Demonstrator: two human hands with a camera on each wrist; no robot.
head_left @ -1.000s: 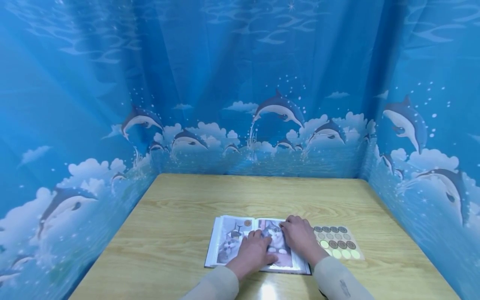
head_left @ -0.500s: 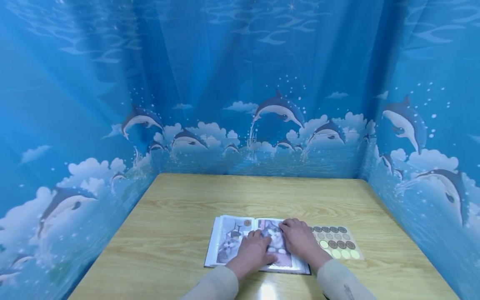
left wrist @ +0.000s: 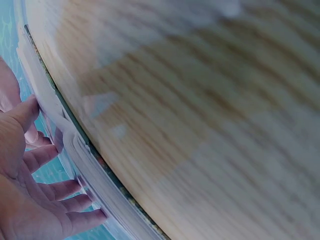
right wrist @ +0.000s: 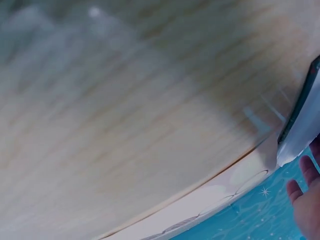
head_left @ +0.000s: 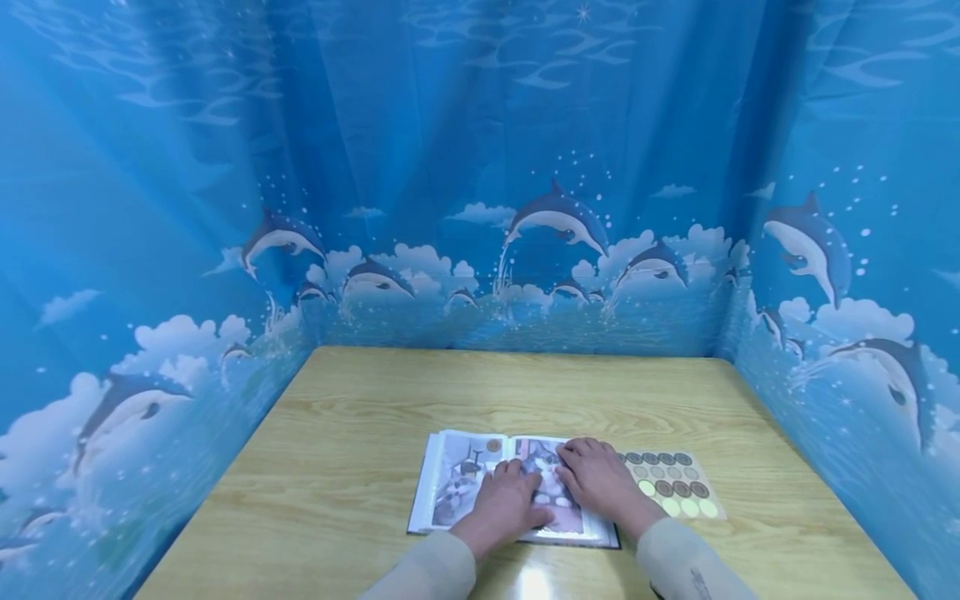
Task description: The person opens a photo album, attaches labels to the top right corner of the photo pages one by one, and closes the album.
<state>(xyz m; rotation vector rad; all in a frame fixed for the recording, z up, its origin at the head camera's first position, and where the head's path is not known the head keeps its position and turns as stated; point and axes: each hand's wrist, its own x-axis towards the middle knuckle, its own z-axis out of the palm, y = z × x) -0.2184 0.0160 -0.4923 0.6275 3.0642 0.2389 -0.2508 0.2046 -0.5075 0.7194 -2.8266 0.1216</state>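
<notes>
An open photo album (head_left: 459,479) lies on the table, with cat pictures on its pages and a small round brown sticker (head_left: 493,446) at the left page's upper right. My left hand (head_left: 502,507) rests on the album near its middle, fingers spread over the right page; in the left wrist view its fingertips touch the pages. Flat fingers of my right hand (head_left: 600,479) press the upper right part of the right page. Whatever is under those fingertips is hidden. Partly behind the right hand lies a sheet of round stickers (head_left: 701,503), dark, pale and yellowish.
The wood-grain table (head_left: 360,417) extends around the album to its far edge. A blue curtain (head_left: 450,167) printed with dolphins encloses the back and both sides.
My right hand's raised fingers have come down flatter on the right page, and the hand has shifted slightly toward me. The left hand stays where it was.
</notes>
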